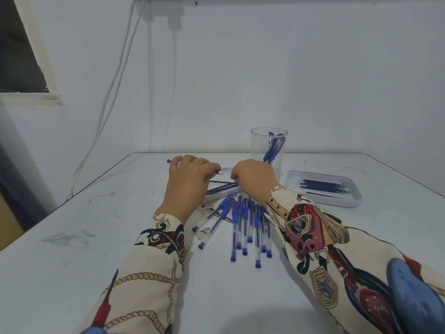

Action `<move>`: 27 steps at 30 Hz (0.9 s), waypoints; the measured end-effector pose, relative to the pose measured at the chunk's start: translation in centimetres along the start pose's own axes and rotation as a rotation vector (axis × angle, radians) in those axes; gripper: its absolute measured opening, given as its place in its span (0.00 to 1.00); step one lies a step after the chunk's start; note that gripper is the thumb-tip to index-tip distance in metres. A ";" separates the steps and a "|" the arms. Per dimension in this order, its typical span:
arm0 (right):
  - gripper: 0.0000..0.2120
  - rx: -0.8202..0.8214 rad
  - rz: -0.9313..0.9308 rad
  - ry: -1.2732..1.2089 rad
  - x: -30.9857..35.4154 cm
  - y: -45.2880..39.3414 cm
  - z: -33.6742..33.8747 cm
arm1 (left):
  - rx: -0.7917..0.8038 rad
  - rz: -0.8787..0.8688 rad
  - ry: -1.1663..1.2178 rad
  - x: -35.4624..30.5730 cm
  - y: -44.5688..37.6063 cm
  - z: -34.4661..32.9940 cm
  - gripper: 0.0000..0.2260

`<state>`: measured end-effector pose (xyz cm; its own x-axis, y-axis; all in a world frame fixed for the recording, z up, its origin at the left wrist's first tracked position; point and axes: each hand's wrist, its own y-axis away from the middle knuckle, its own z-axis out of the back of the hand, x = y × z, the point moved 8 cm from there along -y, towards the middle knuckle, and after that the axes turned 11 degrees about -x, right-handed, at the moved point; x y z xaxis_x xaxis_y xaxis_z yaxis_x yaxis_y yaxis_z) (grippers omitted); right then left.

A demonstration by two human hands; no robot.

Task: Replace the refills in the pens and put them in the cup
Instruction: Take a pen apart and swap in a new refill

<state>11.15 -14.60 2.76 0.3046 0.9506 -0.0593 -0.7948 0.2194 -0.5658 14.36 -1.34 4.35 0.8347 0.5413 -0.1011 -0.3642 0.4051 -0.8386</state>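
My left hand (190, 174) grips a clear pen barrel (169, 161) held level; its blue end cap pokes out left of the fingers. Just to its right, my right hand (252, 177) pinches a thin dark refill (221, 182) that points toward the left hand. Under both hands lies a shallow tray (216, 197) with a few dark refills. In front of it several blue-capped clear pens (243, 225) lie in a loose pile on the white table. A clear cup (269, 150) behind my right hand holds a few pens.
A white lidded tray (323, 188) with several dark refills sits to the right of the cup. The table (96, 237) meets a white wall at the back, where cables (115, 97) hang down on the left. Patterned sleeves cover both forearms.
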 end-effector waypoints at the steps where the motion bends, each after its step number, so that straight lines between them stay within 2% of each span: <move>1: 0.14 0.008 -0.009 -0.013 -0.1 0.1 0.2 | 0.000 0.002 -0.004 0.0 0.0 0.0 0.09; 9: 0.12 -0.029 -0.049 -0.165 -1.5 2.1 2.2 | 0.034 -0.010 -0.044 -1.1 0.4 -0.7 0.09; 20: 0.07 0.026 -0.325 -0.321 -8.9 5.2 4.6 | 0.103 -0.039 0.013 -4.7 1.1 -2.0 0.11; 24: 0.06 0.018 -0.421 -0.290 -12.5 6.2 4.6 | 0.114 -0.045 0.027 -4.9 1.3 -2.1 0.11; 27: 0.06 0.025 -0.490 -0.177 -15.3 7.3 4.5 | 0.132 -0.019 0.057 -4.8 1.4 -2.2 0.11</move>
<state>-1.73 -26.57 3.24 0.5521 0.7575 0.3485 -0.5942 0.6506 -0.4729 10.73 -5.04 2.49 0.8628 0.4913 -0.1188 -0.3958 0.5105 -0.7634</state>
